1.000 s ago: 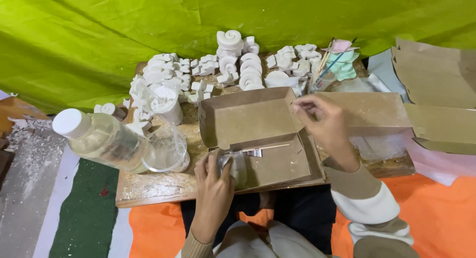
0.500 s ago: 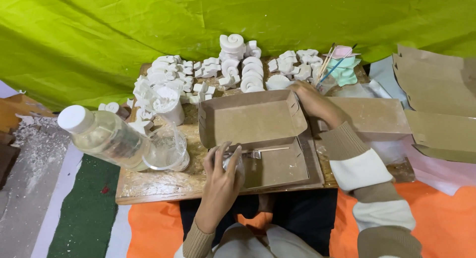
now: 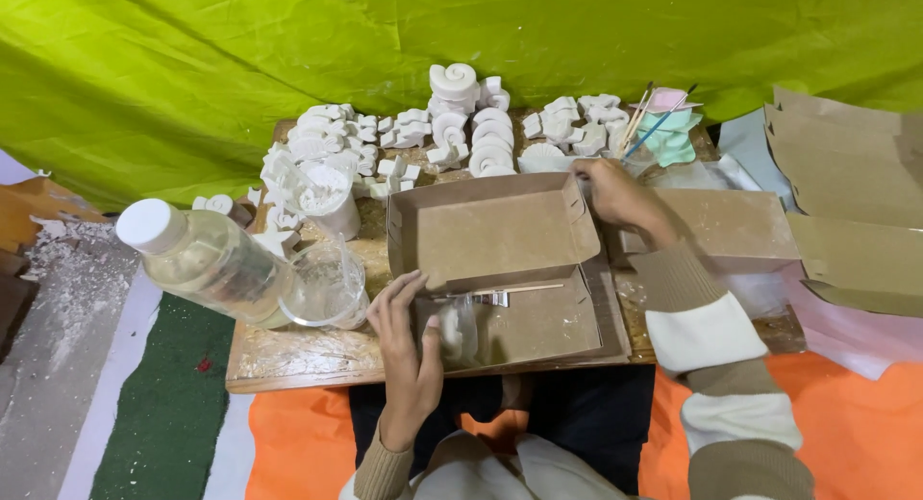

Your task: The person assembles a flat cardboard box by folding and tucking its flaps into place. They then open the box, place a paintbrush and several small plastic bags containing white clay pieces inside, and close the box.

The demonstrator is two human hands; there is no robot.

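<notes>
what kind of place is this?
Probably a makeshift craft workspace for plaster casting: a low wooden board on the floor, rows of white cast pieces, paintbrushes, and a green tarp as backdrop.

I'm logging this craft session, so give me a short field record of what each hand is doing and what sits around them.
left hand: rests on a small clear plastic bag in the flat cardboard tray
right hand: reaches past the open cardboard box toward the white plaster casts
beside left hand: clear measuring cup, capped plastic bottle
surface: wooden board
backdrop: green sheet
</notes>
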